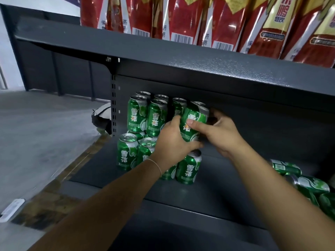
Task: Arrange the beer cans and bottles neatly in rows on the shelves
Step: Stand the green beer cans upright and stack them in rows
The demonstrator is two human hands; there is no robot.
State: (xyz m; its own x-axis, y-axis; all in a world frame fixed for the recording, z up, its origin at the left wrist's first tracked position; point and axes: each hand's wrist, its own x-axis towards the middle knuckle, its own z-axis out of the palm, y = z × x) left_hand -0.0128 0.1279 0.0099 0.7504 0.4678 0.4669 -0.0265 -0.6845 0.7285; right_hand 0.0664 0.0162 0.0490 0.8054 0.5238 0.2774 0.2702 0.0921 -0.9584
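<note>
A green beer can point(194, 120) is held tilted between both hands at the right end of the upper layer of stacked cans. My left hand point(172, 142) grips its left side and bottom. My right hand point(220, 131) grips its right side, thumb across the front. Several green cans point(155, 116) stand upright in the upper layer to its left. Below them, a bottom row of upright cans point(126, 151) rests on the dark grey shelf point(226, 182); one bottom can point(188, 169) stands just under the held can.
Several loose green cans point(306, 183) lie on their sides at the shelf's right end. The upper shelf point(199, 69) hangs low overhead, carrying red packages point(226, 20). A perforated upright post point(113, 105) bounds the cans on the left. Grey floor point(36, 133) lies left.
</note>
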